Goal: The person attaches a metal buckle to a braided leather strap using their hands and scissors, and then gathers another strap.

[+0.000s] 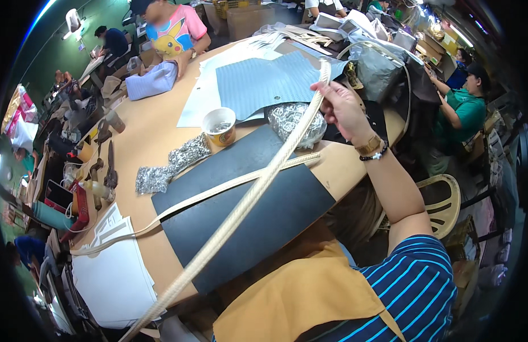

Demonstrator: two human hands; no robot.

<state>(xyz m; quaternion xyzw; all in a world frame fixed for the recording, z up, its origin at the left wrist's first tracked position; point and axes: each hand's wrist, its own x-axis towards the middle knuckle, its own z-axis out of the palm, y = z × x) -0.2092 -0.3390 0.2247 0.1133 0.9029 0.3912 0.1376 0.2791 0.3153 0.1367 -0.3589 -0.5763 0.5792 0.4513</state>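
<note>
My right hand (345,109) is raised over the far right of the table, its fingers closed on one end of a long cream braided strap (263,185). The strap runs taut-looking from there down to the lower left edge of the picture. My left hand is not seen. A second cream strap (212,192) lies across a black rectangular mat (247,228), passing under the held one. Beyond the mat, close to my right hand, sit a clear bag of metal rings (298,122) and a blue textured sheet (255,82).
A paper cup of small metal parts (219,126) and bags of silvery hardware (187,155) stand past the mat. White paper patterns (107,271) lie at left. Across the table, a person in a pink shirt (184,28) handles a lavender bag (152,81). A plastic chair (443,208) is at right.
</note>
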